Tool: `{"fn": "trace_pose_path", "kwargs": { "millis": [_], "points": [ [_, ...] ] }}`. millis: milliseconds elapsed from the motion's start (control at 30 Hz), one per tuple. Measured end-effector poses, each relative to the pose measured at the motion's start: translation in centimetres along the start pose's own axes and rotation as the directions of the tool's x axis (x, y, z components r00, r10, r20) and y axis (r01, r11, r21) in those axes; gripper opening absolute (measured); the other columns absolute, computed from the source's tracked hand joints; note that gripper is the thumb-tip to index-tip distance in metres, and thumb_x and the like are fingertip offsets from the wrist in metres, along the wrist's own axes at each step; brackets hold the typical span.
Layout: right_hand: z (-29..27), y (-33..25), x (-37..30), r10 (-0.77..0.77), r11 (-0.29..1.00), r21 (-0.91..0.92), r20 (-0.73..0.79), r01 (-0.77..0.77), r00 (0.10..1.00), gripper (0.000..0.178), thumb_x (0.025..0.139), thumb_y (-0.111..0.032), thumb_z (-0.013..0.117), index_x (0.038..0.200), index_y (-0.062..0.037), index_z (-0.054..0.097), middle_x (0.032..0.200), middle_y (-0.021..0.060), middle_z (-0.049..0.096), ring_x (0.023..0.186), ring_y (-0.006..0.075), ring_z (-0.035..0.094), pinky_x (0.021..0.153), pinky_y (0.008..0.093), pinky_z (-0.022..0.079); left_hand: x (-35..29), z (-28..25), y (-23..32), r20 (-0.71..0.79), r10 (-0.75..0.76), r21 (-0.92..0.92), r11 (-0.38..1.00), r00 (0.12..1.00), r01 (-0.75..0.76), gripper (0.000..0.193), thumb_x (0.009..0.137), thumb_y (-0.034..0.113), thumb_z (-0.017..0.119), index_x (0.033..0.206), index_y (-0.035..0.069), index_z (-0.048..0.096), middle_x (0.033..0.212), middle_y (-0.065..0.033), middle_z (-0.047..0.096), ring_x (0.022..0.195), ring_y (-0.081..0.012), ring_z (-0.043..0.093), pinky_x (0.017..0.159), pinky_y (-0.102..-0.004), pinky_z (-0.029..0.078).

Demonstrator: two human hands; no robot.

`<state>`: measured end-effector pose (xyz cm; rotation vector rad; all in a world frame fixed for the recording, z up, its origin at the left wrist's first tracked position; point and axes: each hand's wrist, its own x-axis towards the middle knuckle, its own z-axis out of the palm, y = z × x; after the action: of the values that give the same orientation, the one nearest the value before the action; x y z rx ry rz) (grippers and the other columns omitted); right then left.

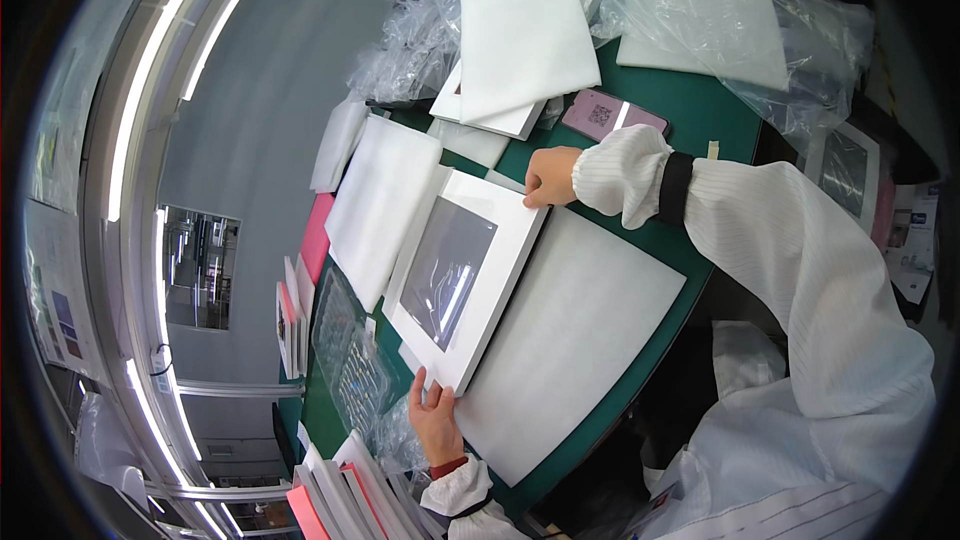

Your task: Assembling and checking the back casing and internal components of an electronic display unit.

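A white rectangular framed panel [482,202] with a shiny grey window lies tilted between my hands. My right hand [550,177] is closed on its far right corner, fingers curled over the edge. At the near end, my left hand [436,427] grips the panel's edge; part of its fingers is hidden by the panel. Beneath and to the right of the panel is a white foam sheet [590,325] on the green table. Another white foam sheet [383,200] lies against the panel's left side.
A pink phone [612,115] rests beyond my right hand. Farther back, foam [528,35] covers another white panel, beside plastic-wrapped sheets [705,25]. At left stands a clear tray [350,355] of small parts. White and pink boards [350,490] are stacked near my left wrist.
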<state>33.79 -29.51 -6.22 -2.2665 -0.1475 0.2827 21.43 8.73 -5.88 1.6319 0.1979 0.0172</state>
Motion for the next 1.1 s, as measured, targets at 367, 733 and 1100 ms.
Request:
{"fn": "trace_pose_path", "kwargs": {
  "millis": [367,733,1100],
  "points": [
    [1.0,-3.2,-0.5,0.136,0.980,-0.142,-0.055,-0.143,0.989,0.039,0.084,-0.035,0.060,0.100,0.0000,0.059,0.100,0.0172,0.062,0.099,0.0340,0.058,0.083,0.0410,0.046,4.9,-1.8,0.7,-0.012,-0.431,-0.119,0.897,0.902,0.426,0.037,0.088,0.017,0.057,0.116,-0.005,0.046,0.100,-0.0148,0.059,0.085,-0.0240,0.058,0.081,-0.0366,0.046],
    [1.2,-0.1,1.1,0.133,0.990,0.056,-0.045,-0.130,0.990,0.039,0.076,-0.038,0.064,0.097,-0.0046,0.062,0.095,0.0118,0.064,0.089,0.0247,0.060,0.078,0.0347,0.046,2.1,-0.4,1.1,0.085,-0.227,-0.224,0.945,0.970,0.241,0.024,0.090,0.008,0.052,0.110,-0.005,0.048,0.102,-0.0123,0.059,0.093,-0.0233,0.059,0.085,-0.0367,0.047],
    [1.1,2.6,-18.0,-0.100,0.851,0.508,-0.084,0.129,0.991,0.030,0.080,-0.027,0.067,0.093,-0.0017,0.055,0.064,0.0025,0.055,0.058,0.0068,0.049,0.052,0.0228,0.037,-11.8,1.1,0.7,0.086,-0.183,-0.291,0.935,0.979,0.200,0.040,0.084,-0.002,0.056,0.119,-0.009,0.038,0.109,-0.0176,0.056,0.097,-0.0218,0.057,0.091,-0.0324,0.042]
  ]
}}
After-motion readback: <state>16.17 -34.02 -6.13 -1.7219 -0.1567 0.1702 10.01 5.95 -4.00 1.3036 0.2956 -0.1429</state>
